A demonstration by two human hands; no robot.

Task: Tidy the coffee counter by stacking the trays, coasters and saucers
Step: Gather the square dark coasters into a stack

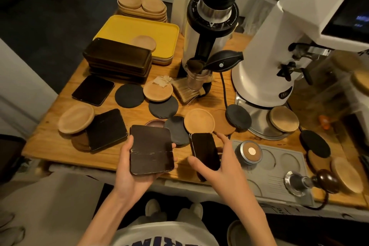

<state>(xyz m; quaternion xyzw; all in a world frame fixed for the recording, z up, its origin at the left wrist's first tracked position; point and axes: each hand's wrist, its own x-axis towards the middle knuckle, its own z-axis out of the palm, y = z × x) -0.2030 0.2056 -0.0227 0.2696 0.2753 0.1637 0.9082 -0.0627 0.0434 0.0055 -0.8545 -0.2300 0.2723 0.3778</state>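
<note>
My left hand point(131, 173) holds a dark square coaster point(151, 150) flat above the counter's front edge, thumb on its left side. My right hand point(217, 164) grips a second dark square coaster point(205, 153), tilted on edge, between thumb and fingers. Two more dark square coasters point(106, 129) point(93, 90) lie on the wooden counter point(56, 146) to the left. Round wooden saucers point(76, 118) point(199, 121) point(158, 90) and round dark coasters point(129, 95) point(238, 118) are scattered across the middle. A stack of dark rectangular trays point(117, 58) stands at the back left.
A yellow tray point(121, 28) with a wooden saucer in it sits behind the dark trays, wooden oval trays point(141, 7) behind that. Two coffee grinders point(211, 26) point(279, 46) stand at the back. A grey tamping mat point(279, 168) with a tamper point(311, 182) lies at right.
</note>
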